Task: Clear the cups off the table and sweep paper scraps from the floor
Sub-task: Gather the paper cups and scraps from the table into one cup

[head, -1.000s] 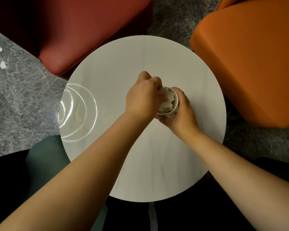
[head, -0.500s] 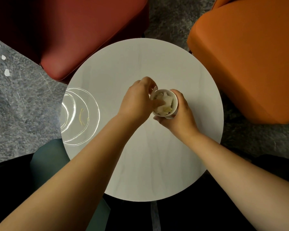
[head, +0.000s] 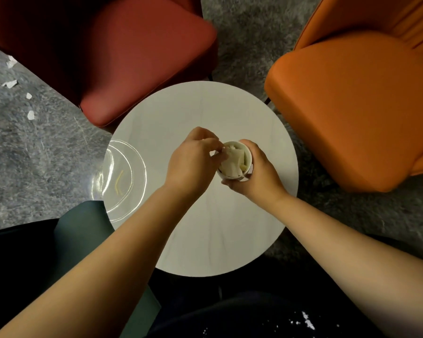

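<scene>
Mid-frame, right hand [head: 255,174] is wrapping curled fingers around a small white paper cup [head: 235,160], holding it just above the round white table [head: 205,240], apparently steadying it for stuffing. Left hand [head: 193,162] is hovering at the cup's rim, fingertips [head: 216,146] pinched nearly closed on crumpled white paper [head: 231,164] inside, likely packing it down. White paper scraps [head: 10,83] are lying on grey floor [head: 22,154], upper left.
</scene>
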`<act>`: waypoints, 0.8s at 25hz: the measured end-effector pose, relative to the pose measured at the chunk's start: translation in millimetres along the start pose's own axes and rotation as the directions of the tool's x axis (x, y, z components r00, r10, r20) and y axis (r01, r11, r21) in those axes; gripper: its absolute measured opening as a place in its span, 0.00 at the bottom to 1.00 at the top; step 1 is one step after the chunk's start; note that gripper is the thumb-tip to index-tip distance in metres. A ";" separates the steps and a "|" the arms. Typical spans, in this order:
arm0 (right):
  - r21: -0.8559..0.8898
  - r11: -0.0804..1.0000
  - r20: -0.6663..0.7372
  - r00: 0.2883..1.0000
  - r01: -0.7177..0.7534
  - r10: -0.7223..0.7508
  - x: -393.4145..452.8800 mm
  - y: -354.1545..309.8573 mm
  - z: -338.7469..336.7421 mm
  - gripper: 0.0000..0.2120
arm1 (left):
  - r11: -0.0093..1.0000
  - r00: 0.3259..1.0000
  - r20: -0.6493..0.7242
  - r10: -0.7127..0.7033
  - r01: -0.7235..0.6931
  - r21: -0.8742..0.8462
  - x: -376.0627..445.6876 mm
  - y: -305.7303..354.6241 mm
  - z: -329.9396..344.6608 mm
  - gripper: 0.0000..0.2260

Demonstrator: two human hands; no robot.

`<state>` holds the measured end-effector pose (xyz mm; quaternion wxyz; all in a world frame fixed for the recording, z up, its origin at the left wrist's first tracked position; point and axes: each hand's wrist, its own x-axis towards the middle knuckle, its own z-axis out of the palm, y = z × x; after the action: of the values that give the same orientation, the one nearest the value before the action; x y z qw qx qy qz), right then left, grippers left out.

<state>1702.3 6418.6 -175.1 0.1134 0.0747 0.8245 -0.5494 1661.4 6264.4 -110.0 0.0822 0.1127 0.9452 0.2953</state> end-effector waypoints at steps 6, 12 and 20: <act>0.014 1.000 -0.061 0.998 0.001 0.000 -41.5 -21.7 -10.0 0.38 | 0.995 0.998 0.059 0.037 -0.042 0.090 -18.2 28.4 -23.9 0.07; 0.073 0.997 -0.079 0.997 -0.011 0.017 -67.3 -25.3 -8.5 0.38 | 0.990 0.999 0.034 -0.003 -0.002 0.144 -43.2 44.2 -27.0 0.08; 0.045 0.999 0.011 1.000 0.012 -0.012 -21.5 -20.5 -82.4 0.38 | 0.991 0.984 0.126 -0.127 0.131 -0.028 10.6 93.4 -11.8 0.13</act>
<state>1709.3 6486.8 -120.5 0.1131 0.0690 0.8116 -0.5689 1664.0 6335.5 -47.5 0.1615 0.0678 0.9381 0.2989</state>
